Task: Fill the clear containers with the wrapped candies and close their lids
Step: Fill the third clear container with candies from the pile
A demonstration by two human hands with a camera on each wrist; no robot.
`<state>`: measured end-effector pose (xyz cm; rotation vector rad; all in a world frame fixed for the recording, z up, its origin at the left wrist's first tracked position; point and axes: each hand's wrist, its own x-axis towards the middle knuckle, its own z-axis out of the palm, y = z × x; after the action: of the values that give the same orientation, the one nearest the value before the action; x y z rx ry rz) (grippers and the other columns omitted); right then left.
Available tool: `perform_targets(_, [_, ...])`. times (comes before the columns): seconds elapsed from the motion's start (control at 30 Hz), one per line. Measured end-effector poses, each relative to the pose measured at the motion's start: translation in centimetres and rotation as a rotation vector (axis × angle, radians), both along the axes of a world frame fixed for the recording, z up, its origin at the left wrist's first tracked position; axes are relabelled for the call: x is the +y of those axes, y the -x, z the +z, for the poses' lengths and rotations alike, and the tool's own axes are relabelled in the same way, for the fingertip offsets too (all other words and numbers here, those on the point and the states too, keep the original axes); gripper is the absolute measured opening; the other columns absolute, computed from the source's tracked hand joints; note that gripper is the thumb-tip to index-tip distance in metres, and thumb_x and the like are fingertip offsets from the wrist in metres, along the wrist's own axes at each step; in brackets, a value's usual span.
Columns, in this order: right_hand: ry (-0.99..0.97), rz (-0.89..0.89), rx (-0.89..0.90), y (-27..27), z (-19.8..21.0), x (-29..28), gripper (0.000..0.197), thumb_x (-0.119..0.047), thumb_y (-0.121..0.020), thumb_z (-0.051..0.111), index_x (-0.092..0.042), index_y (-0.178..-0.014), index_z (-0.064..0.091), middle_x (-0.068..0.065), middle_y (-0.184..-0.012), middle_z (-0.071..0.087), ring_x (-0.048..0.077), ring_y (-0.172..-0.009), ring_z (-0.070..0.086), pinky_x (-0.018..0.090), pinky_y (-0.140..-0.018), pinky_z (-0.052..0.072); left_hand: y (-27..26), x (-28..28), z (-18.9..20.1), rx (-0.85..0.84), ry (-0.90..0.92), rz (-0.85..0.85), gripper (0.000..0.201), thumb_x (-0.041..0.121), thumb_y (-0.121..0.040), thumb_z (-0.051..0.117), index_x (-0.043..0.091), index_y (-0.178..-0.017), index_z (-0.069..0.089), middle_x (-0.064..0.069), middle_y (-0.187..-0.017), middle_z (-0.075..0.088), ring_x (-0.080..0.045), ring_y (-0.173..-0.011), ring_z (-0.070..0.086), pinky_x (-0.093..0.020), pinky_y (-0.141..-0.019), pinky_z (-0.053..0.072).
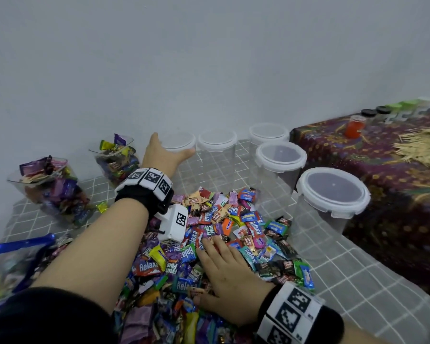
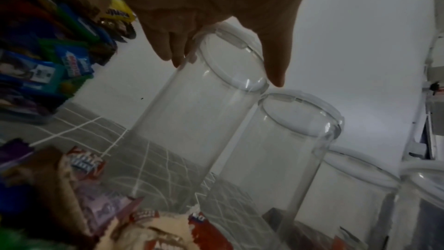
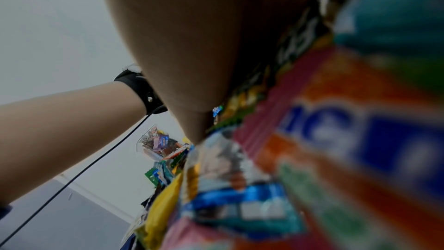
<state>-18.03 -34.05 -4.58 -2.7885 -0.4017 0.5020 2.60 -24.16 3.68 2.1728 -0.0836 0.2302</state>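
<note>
My left hand (image 1: 174,144) reaches to the far end of the grey grid mat and grips the white-lidded top of an empty clear container (image 1: 186,175). In the left wrist view its fingers (image 2: 176,52) lie on one side of the lid rim and the thumb on the other, around the container (image 2: 192,117). My right hand (image 1: 221,259) lies flat, fingers straight, on a big pile of wrapped candies (image 1: 236,219) in the middle of the mat. The right wrist view shows only the palm (image 3: 204,45) pressed against blurred wrappers (image 3: 312,159).
Several more lidded empty containers (image 1: 281,157) stand in an arc to the right, the nearest (image 1: 333,194) by a table with a patterned cloth (image 1: 382,175). Two open candy-filled containers (image 1: 52,192) (image 1: 117,157) stand at the left. A blue-edged clear bag (image 1: 15,259) lies near left.
</note>
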Motion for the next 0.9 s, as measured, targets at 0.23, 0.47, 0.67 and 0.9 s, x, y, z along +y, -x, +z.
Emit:
perform_targets(0.23, [0.020, -0.002, 0.002, 0.0, 0.0, 0.0, 0.082, -0.054, -0.095, 0.037, -0.018, -0.150, -0.012, 0.000, -0.156, -0.024, 0.019, -0.141, -0.029, 0.031, -0.107, -0.019, 1.1, 0.9, 0.8, -0.024, 0.042, -0.002, 0.098, 0.040, -0.073, 0.077, 0.010, -0.148, 0.022, -0.008, -0.149, 0.036, -0.024, -0.135, 0.036, -0.034, -0.107, 0.030])
perform_targets(0.47, [0.078, -0.014, 0.017, 0.0, -0.1, 0.2, 0.082, -0.057, -0.095, 0.034, -0.018, -0.151, -0.011, 0.001, -0.157, -0.022, 0.020, -0.142, -0.025, 0.038, -0.114, -0.012, 4.7, 3.7, 4.2, -0.162, 0.075, -0.011, 0.098, 0.039, -0.071, 0.078, 0.012, -0.148, 0.024, -0.005, -0.147, 0.039, -0.019, -0.133, 0.038, -0.022, -0.101, 0.027])
perform_targets(0.67, [0.106, -0.025, -0.003, -0.2, -0.3, 0.4, 0.082, -0.057, -0.095, 0.035, -0.017, -0.151, -0.009, 0.002, -0.158, -0.019, 0.021, -0.144, -0.020, 0.040, -0.116, -0.008, 11.1, 7.5, 6.7, -0.207, 0.159, -0.086, 0.107, 0.046, -0.056, 0.079, 0.014, -0.146, 0.031, 0.001, -0.142, 0.045, -0.006, -0.119, 0.044, -0.025, -0.105, 0.033])
perform_targets(0.9, [0.109, -0.038, -0.006, -0.4, -0.4, 0.5, 0.083, -0.057, -0.094, 0.036, -0.016, -0.151, -0.010, 0.004, -0.158, -0.018, 0.023, -0.144, -0.019, 0.042, -0.117, -0.005, 19.0, 11.8, 6.6, -0.036, 0.211, -0.266, 0.094, 0.050, -0.041, 0.081, 0.023, -0.127, 0.053, 0.022, -0.116, 0.061, 0.006, -0.104, 0.058, -0.014, -0.093, 0.044])
